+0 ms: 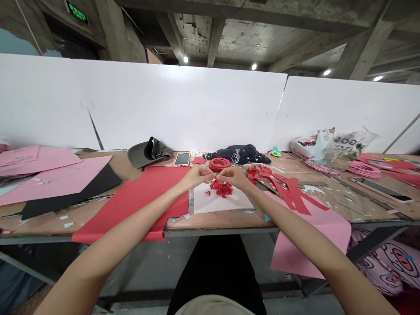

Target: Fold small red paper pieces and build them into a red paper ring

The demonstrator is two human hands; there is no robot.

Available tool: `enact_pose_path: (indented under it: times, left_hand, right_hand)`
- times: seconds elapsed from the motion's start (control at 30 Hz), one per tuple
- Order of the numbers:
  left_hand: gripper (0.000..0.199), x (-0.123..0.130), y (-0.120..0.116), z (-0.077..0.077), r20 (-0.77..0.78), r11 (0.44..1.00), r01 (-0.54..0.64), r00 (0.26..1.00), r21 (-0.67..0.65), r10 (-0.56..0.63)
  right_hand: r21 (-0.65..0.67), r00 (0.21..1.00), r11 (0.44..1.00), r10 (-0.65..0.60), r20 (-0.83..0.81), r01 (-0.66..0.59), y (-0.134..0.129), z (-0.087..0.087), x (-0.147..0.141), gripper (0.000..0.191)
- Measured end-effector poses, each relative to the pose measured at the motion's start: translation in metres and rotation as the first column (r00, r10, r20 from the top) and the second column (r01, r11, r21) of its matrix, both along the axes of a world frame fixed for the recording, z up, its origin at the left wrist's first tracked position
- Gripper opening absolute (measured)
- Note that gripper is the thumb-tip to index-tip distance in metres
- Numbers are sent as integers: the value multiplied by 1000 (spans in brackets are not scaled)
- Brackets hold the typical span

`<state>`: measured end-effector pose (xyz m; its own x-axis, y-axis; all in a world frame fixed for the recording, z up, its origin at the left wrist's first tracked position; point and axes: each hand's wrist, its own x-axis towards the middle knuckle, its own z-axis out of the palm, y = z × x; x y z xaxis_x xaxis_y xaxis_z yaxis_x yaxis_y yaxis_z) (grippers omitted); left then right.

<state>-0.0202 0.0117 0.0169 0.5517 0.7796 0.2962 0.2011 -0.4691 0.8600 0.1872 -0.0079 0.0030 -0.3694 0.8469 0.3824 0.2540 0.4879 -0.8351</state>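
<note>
Right up close, the left hand [196, 176] and the right hand [233, 177] are together, fingertips meeting just above a heap of red paper scraps [221, 189]. Whatever sits between those fingers is too small to make out from here. The heap lies on a white sheet [226, 204] near the front of a wooden table [216, 224], and those pieces look light and sharp-cornered, so a slip of the pinch or a quick draught could scatter them. On the left, a big red sheet [131, 208] hangs over the table edge. A scrap dropped there would nearly vanish, red on red, and that overhang could slide if a forearm catches it. On the right, a pink sheet [315, 245] droops off the edge too, with long red strips [290, 192] lying across it, so its weight might drag them down. Further back sits a red paper coil [219, 164], close to a phone [182, 159] and a grey cap [147, 153]. A careless reach could knock that coil, which looks delicate. Plastic bags [323, 146] slump at the far right.
</note>
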Motion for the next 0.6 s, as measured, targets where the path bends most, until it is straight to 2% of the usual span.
enact_pose_path:
  times: [0.13,0.37,0.6]
  left_hand:
    - [41,0,0,1,0,997,26,1000,-69,-26]
    - [37,-1,0,2,28,993,43,999,-112,-40]
    - [41,0,5,-1,115,986,51,993,-156,-33]
  right_hand:
    - [-2,1000,1000,9,-1,-9,3,-2,2,33]
    - [8,1000,1000,19,-16,-19,5,-3,3,26]
    - [23,992,1000,14,-123,-11,5,-6,0,24]
